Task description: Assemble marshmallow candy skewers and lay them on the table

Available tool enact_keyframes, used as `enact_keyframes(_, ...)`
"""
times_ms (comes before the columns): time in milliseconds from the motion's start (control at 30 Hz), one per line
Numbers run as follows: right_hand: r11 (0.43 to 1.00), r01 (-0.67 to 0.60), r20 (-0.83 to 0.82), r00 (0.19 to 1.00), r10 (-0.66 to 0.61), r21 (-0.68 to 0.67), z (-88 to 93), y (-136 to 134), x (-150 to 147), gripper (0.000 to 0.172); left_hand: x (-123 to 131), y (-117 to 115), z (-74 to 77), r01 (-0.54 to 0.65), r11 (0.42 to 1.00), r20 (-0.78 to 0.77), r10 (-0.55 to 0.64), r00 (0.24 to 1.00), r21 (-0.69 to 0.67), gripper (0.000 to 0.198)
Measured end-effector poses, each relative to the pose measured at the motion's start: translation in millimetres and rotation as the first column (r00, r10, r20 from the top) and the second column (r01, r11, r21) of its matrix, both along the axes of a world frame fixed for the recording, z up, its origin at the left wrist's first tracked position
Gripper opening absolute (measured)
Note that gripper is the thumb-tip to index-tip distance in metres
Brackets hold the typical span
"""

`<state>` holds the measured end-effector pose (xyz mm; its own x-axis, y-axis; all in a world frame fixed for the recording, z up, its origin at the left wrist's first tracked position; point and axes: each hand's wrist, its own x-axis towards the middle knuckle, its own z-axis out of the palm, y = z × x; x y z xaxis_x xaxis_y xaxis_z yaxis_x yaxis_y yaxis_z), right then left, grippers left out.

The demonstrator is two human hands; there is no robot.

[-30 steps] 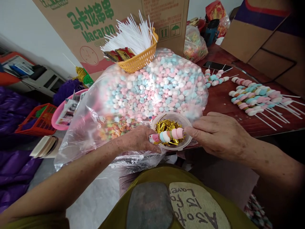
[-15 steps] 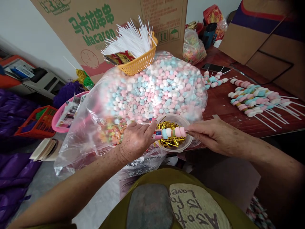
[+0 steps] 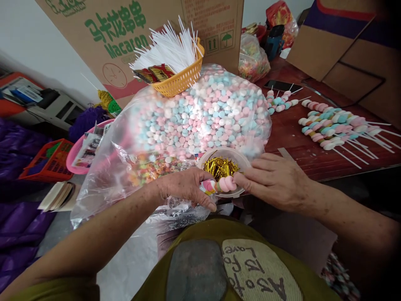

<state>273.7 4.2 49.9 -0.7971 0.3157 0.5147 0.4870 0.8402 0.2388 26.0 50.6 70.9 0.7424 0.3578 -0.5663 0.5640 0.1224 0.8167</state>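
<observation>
Marshmallow skewer (image 3: 226, 183), L fingers (image 3: 205, 199) round printed end, R fingers (image 3: 249, 184) pinching pink end, over tub (image 3: 244, 162) w/ tinsel (image 3: 221, 167)

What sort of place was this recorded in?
Probably a small sweet-making workspace: a large clear bag of pastel sweets, a yellow basket of white sticks and rows of loaded skewers.

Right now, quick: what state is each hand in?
Left hand: closed, holding the candy skewer by its printed end.
Right hand: closed at the candy skewer's pink end; exact grip hidden.
</observation>
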Motion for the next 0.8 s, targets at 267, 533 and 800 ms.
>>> enact_keyframes(267,0.857,-0.045,-0.085,0.996,0.001,-0.513,-30.0,6.8,-35.0,0.011,32.1,2.7,-3.3,0.122,0.968,-0.183,-0.082,0.980,0.219,0.046)
enact_keyframes(533,0.825,-0.107,-0.303,0.950,-0.080,-0.555,-13.1,9.5,-15.5,0.017,-20.9,4.8,19.3,0.173,0.892,-0.228,-0.082,0.970,0.417,0.038)
enact_keyframes(800,0.864,-0.094,-0.223,0.974,-0.022,-0.494,-10.7,5.2,-35.8,0.022,-3.3,-13.8,-1.0,0.123,0.846,-0.225,-0.004,0.974,0.519,0.032)
